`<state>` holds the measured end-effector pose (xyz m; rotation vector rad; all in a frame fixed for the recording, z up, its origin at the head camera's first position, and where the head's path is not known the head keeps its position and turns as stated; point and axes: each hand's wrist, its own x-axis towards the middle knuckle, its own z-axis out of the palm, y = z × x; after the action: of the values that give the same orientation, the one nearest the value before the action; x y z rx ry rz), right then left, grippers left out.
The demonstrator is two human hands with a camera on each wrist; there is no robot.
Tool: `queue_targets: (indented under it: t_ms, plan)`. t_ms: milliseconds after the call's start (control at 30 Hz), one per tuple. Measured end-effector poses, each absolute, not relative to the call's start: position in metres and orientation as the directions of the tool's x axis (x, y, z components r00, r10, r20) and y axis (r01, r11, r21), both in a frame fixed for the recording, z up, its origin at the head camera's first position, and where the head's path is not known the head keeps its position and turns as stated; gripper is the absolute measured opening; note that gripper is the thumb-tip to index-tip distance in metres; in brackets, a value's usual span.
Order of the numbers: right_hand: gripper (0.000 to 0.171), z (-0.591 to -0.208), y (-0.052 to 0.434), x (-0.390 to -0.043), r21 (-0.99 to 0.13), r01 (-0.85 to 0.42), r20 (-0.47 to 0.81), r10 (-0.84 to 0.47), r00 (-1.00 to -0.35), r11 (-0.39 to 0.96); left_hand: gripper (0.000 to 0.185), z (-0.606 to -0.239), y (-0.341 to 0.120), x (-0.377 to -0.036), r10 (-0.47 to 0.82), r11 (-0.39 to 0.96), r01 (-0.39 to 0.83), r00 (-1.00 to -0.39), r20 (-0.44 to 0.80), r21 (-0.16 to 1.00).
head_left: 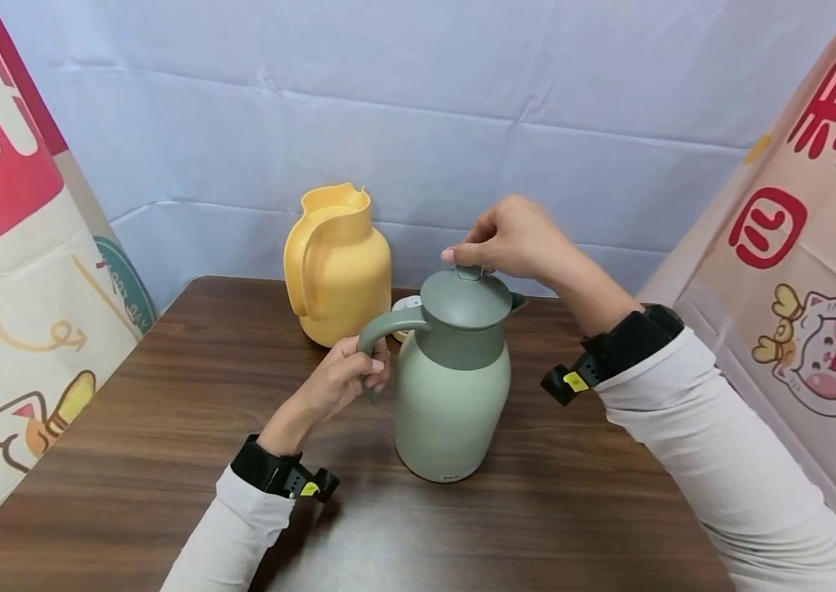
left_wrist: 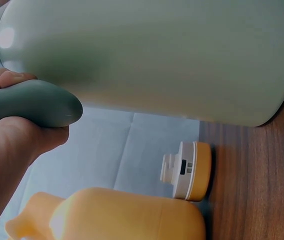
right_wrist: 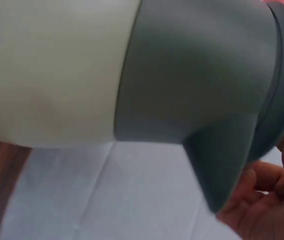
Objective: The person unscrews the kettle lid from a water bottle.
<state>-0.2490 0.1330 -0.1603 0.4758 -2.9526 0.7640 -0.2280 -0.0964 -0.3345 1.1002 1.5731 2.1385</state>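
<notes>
A pale green thermos jug (head_left: 451,411) with a darker green collar stands upright on the table. My left hand (head_left: 344,380) grips its handle (head_left: 393,321), fingers curled round it; the left wrist view shows the handle's lower end (left_wrist: 56,105) poking out of the grip. Over the top, my right hand (head_left: 519,238) pinches the knob of the round green lid (head_left: 466,299), which sits on the collar. In the right wrist view the spout (right_wrist: 222,160) points toward the right hand (right_wrist: 267,205), whose fingertips are partly hidden behind the lid.
A yellow jug (head_left: 351,271) without a lid stands behind to the left. Beside it lies a white and yellow lid (left_wrist: 194,170), mostly hidden by the green jug in the head view. The brown wooden table (head_left: 166,411) meets a pale cloth backdrop (head_left: 403,123) at its far edge.
</notes>
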Motion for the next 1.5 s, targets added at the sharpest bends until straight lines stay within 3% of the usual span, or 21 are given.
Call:
queue_targets:
  t_ms: [133,267,467,633,900,1167,1500]
  plan:
    - [0.036,-0.159,0.122,-0.247,-0.367,-0.285,0.124,-0.257,-0.958,0.885,0.009,-0.335,-0.095,-0.228,0.606,-0.37,0.219,-0.68,0.413,0.903]
    - [0.022,-0.158,0.118,-0.248,-0.349,-0.301,0.144,-0.267,-0.953,0.887,0.009,-0.335,-0.094,-0.228,0.602,-0.36,0.226,-0.685,0.411,0.905]
    - [0.019,-0.155,0.11,-0.252,-0.338,-0.406,0.136,-0.383,-0.914,0.849,0.009,-0.336,-0.094,-0.227,0.601,-0.367,0.221,-0.685,0.412,0.904]
    - [0.032,-0.156,0.105,-0.253,-0.362,-0.434,0.129,-0.416,-0.9,0.825,0.009,-0.336,-0.095,-0.227,0.601,-0.372,0.22,-0.683,0.415,0.902]
    - [0.021,-0.161,0.11,-0.253,-0.459,-0.469,0.195,-0.429,-0.882,0.755,0.01,-0.334,-0.097,-0.226,0.601,-0.365,0.221,-0.686,0.41,0.905]
    - [0.019,-0.167,0.112,-0.253,-0.46,-0.581,0.272,-0.517,-0.812,0.672,0.01,-0.333,-0.098,-0.227,0.604,-0.356,0.222,-0.687,0.405,0.908]
    - [0.019,-0.164,0.106,-0.255,-0.414,-0.689,0.245,-0.657,-0.713,0.595,0.011,-0.334,-0.096,-0.228,0.605,-0.367,0.226,-0.679,0.416,0.902]
